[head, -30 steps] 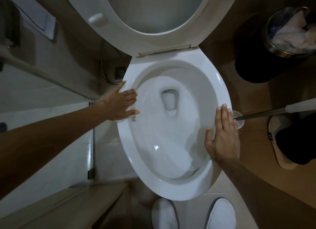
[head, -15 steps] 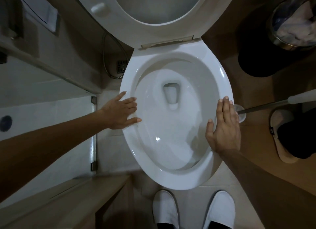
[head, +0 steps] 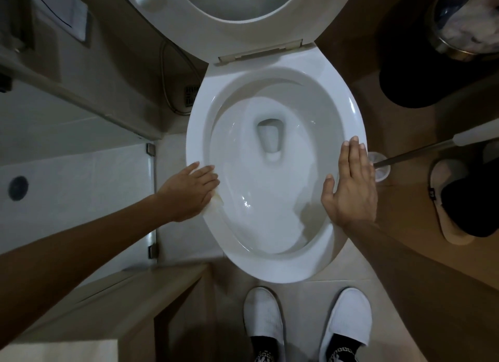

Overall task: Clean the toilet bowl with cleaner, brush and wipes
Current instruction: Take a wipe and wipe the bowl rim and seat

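**Both palms flat on the toilet rim**

The bathroom floor was pale tile, seen from above, with a glass shower partition (head: 81,194) on the left and brown wall panelling on the right. The toilet bowl (head: 275,270) stood in the middle, its seat (head: 216,18) raised against the back.

The left hand (head: 189,194) lay on the bowl's left rim with fingers straight and slightly spread, pressing a small pale wipe (head: 214,206) onto the porcelain; only a corner of the wipe showed below the palm. The right hand (head: 351,189) rested on the right rim, fingers straight and together, thumb held out toward the basin. Whether anything lay under that palm could not be told.

Compared with a second earlier, the left hand sat lower along the rim, nearer the person, and the wipe's corner had come into sight beneath it. The right hand held about the same place on the rim. The whole bowl sat lower in the view.

The toilet brush (head: 421,151) stood in its holder (head: 382,170) just beside the right hand's fingertips, its handle slanting up to the right. A metal waste bin (head: 445,45) holding crumpled paper stood at the upper right, well apart from the bowl, and a slipper (head: 448,207) lay beyond the brush. Two white shoes (head: 264,318) stood just before the bowl's front edge. On the left, a narrow strip of floor separated the rim from the glass partition; a wooden ledge (head: 108,302) closed the lower left corner.
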A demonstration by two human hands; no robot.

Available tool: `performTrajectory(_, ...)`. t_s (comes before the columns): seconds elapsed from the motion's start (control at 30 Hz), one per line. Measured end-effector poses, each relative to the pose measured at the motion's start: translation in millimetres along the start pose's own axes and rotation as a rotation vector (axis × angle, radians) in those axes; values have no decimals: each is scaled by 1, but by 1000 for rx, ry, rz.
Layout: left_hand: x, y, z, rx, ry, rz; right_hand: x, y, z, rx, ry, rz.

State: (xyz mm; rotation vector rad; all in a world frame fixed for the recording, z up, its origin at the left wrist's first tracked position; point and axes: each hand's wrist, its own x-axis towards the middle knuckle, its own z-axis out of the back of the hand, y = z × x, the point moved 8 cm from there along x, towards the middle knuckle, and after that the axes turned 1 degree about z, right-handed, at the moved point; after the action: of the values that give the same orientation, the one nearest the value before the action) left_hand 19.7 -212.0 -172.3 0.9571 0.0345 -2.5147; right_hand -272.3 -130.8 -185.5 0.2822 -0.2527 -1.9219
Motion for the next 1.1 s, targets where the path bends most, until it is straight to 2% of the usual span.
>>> performTrajectory(0.13, 2, 1, 7, 38, -64, -86, 0, -1, -1, -11, 12, 2)
performTrajectory(0.27, 4, 7, 15, 26, 20, -16, 0, 0, 0, -5, 13, 3)
performTrajectory(0.4, -8, -23, 3, -45, -122, -49, 0, 1, -1, -10, 25, 1)
performTrajectory(0.53, -8, -19, 10, -12, -91, -49, -1, 1, -1, -8, 27, 2)
performTrajectory(0.6, -4, -8, 8, 38, -62, 26, -1, 1, -1, -11, 30, 3)
performTrajectory(0.7, -7, -7, 11, -6, -79, 123, -1, 1, -1, -25, 39, 1)
performTrajectory(0.9, -22, -65, 5, -223, -185, 64, 0, 2, -1, -89, 51, 3)
performTrajectory(1.1, -23, -57, 6, -274, -198, 91, -1, 2, 0, -81, 49, 10)
